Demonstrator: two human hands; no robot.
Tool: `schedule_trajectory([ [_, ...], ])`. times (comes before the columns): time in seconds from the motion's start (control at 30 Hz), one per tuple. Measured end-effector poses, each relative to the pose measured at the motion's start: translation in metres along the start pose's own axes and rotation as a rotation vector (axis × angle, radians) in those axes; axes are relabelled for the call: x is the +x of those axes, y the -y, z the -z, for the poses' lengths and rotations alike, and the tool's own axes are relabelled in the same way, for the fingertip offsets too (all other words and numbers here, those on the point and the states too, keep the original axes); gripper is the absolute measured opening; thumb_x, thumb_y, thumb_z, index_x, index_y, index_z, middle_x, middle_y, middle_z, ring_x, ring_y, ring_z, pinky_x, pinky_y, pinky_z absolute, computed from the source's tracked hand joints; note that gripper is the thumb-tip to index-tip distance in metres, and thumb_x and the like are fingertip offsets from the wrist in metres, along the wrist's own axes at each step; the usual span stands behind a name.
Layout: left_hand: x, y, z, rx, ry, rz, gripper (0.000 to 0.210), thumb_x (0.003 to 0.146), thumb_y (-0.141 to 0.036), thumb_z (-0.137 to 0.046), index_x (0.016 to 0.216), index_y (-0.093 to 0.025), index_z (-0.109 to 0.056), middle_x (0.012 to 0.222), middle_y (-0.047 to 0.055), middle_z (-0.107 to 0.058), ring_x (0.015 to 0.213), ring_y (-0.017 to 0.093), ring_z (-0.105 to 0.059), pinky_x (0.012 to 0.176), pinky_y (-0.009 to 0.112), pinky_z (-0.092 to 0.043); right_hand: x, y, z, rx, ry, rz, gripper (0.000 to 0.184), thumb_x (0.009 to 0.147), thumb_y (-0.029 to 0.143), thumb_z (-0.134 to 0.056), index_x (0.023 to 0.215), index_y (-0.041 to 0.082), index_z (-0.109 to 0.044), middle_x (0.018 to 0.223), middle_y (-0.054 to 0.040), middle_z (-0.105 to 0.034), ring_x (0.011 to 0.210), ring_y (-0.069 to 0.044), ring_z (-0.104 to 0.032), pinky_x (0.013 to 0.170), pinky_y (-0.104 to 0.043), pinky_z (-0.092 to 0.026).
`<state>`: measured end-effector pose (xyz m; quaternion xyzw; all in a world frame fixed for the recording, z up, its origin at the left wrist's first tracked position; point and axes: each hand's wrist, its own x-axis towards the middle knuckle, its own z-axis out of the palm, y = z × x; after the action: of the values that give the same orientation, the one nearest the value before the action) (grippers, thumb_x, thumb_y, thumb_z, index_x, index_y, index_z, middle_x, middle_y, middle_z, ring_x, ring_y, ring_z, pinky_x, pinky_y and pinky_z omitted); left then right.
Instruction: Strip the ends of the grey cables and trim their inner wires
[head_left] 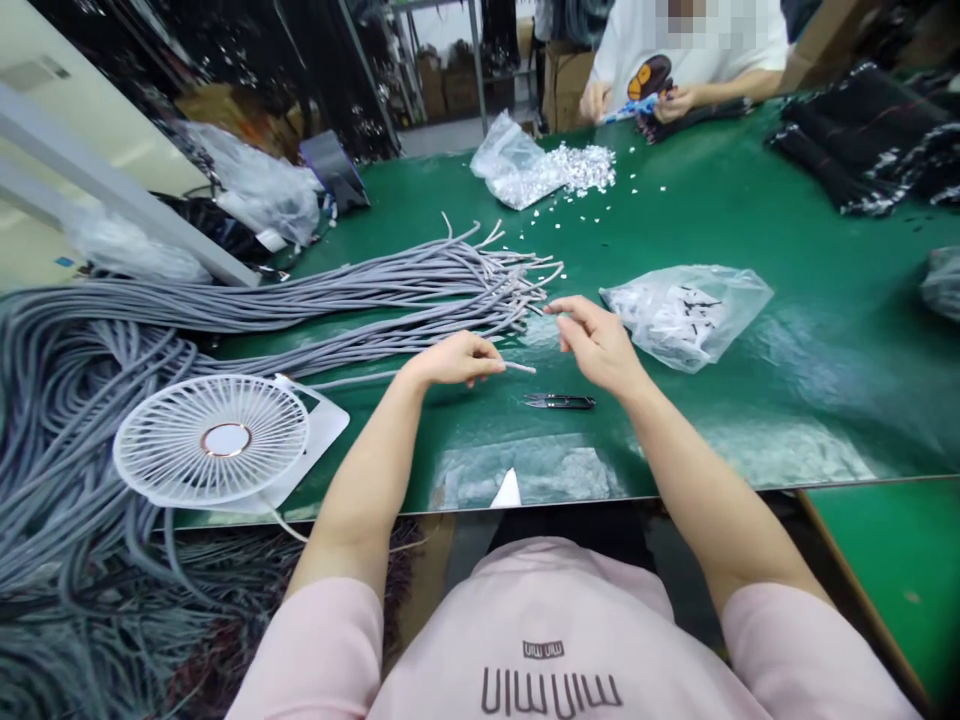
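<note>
My left hand (459, 358) is closed in a pinch on a grey cord (520, 368), whose pale end sticks out to the right past the fingertips. Ahead of it lies a thick bundle of grey cords (375, 290), their frayed ends fanned toward the centre of the table. My right hand (596, 345) hovers by those ends, its index finger stretched out and the thumb apart; nothing shows between them. Small black thread snips (559, 401) lie on the table between and below my hands. Right of my right hand sits a clear plastic bag (688, 312) with small white and black pieces inside.
A white fan (217, 440) stands at the left front edge, beside hanging cords. Farther back, a plastic bag (517, 165) spills small white pieces (585, 168). Across the green table (825, 320), a person (690, 60) handles a blue-and-white item. Black cords (870, 140) are heaped at right.
</note>
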<state>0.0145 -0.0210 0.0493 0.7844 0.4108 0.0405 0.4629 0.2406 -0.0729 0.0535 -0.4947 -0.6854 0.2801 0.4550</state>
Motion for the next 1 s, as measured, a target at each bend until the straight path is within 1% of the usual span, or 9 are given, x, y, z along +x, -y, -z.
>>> schedule_trajectory([
  [0.03, 0.003, 0.003, -0.005, -0.034, -0.014, -0.001, 0.029, 0.078, -0.042, -0.058, 0.075, -0.014, -0.062, 0.059, 0.000, -0.056, 0.045, 0.008, -0.048, 0.044, 0.020, -0.036, 0.003, 0.001, -0.005, -0.039, 0.002, 0.037, 0.028, 0.089, 0.022, -0.044, 0.106, 0.014, -0.064, 0.063, 0.0015, -0.058, 0.058, -0.010, -0.054, 0.063, -0.023, -0.044],
  [0.1, 0.006, 0.009, -0.013, -0.114, -0.108, 0.011, 0.029, 0.080, -0.042, -0.055, 0.073, -0.014, -0.057, 0.057, -0.002, -0.052, 0.042, 0.007, -0.044, 0.042, 0.019, -0.033, 0.005, -0.002, -0.012, -0.111, 0.021, 0.092, 0.027, 0.090, 0.024, -0.044, 0.104, 0.015, -0.066, 0.079, -0.0031, -0.068, 0.073, -0.014, -0.062, 0.073, -0.026, -0.048],
  [0.17, 0.008, 0.013, -0.018, -0.222, -0.226, 0.020, 0.029, 0.080, -0.042, -0.054, 0.072, -0.015, -0.054, 0.055, -0.004, -0.047, 0.041, 0.006, -0.038, 0.042, 0.018, -0.028, 0.003, -0.009, -0.017, -0.190, 0.052, 0.101, 0.027, 0.090, 0.025, -0.045, 0.102, 0.017, -0.068, 0.097, -0.0057, -0.071, 0.091, -0.017, -0.065, 0.084, -0.028, -0.048],
  [0.2, 0.008, 0.014, -0.019, -0.280, -0.274, 0.018, 0.029, 0.081, -0.043, -0.054, 0.074, -0.015, -0.054, 0.053, -0.005, -0.044, 0.042, 0.005, -0.036, 0.042, 0.018, -0.026, 0.001, -0.013, -0.018, -0.234, 0.078, 0.091, 0.027, 0.090, 0.025, -0.045, 0.103, 0.018, -0.068, 0.103, -0.0059, -0.071, 0.097, -0.018, -0.064, 0.088, -0.029, -0.047],
  [0.3, 0.007, 0.012, -0.019, -0.383, -0.362, 0.005, 0.033, 0.082, -0.045, -0.052, 0.084, -0.013, -0.062, 0.052, -0.006, -0.037, 0.044, 0.006, -0.029, 0.044, 0.019, -0.022, -0.006, -0.027, -0.018, -0.381, 0.172, 0.038, 0.030, 0.091, 0.026, -0.044, 0.110, 0.021, -0.067, 0.109, -0.0053, -0.070, 0.100, -0.020, -0.065, 0.089, -0.030, -0.048],
  [0.37, 0.006, 0.008, -0.018, -0.360, -0.398, 0.006, 0.037, 0.083, -0.046, -0.051, 0.088, -0.013, -0.066, 0.053, -0.006, -0.038, 0.046, 0.006, -0.028, 0.045, 0.020, -0.022, -0.009, -0.031, -0.016, -0.450, 0.202, 0.022, 0.032, 0.092, 0.027, -0.043, 0.114, 0.022, -0.066, 0.109, -0.0048, -0.070, 0.099, -0.020, -0.065, 0.087, -0.029, -0.049],
  [0.53, 0.004, 0.005, -0.022, -0.261, -0.448, 0.007, 0.036, 0.084, -0.045, -0.050, 0.083, -0.013, -0.066, 0.059, -0.003, -0.047, 0.052, 0.008, -0.036, 0.050, 0.021, -0.028, -0.010, -0.030, -0.017, -0.494, 0.194, -0.010, 0.034, 0.094, 0.029, -0.040, 0.117, 0.023, -0.065, 0.108, -0.0045, -0.070, 0.097, -0.020, -0.065, 0.087, -0.028, -0.049],
  [0.77, 0.003, 0.007, -0.026, -0.184, -0.505, -0.076, 0.031, 0.084, -0.042, -0.051, 0.082, -0.013, -0.063, 0.068, 0.000, -0.056, 0.059, 0.009, -0.042, 0.055, 0.021, -0.032, -0.011, -0.028, -0.019, -0.500, 0.175, -0.032, 0.033, 0.093, 0.027, -0.042, 0.115, 0.021, -0.066, 0.108, -0.0053, -0.070, 0.098, -0.021, -0.066, 0.088, -0.030, -0.049],
  [1.0, 0.000, 0.005, -0.027, -0.123, -0.492, -0.082, 0.028, 0.085, -0.040, -0.050, 0.082, -0.015, -0.061, 0.070, 0.000, -0.059, 0.060, 0.011, -0.048, 0.057, 0.022, -0.036, -0.011, -0.030, -0.021, -0.406, 0.162, -0.011, 0.032, 0.092, 0.028, -0.043, 0.112, 0.023, -0.067, 0.108, -0.0043, -0.071, 0.098, -0.019, -0.066, 0.087, -0.029, -0.049],
])
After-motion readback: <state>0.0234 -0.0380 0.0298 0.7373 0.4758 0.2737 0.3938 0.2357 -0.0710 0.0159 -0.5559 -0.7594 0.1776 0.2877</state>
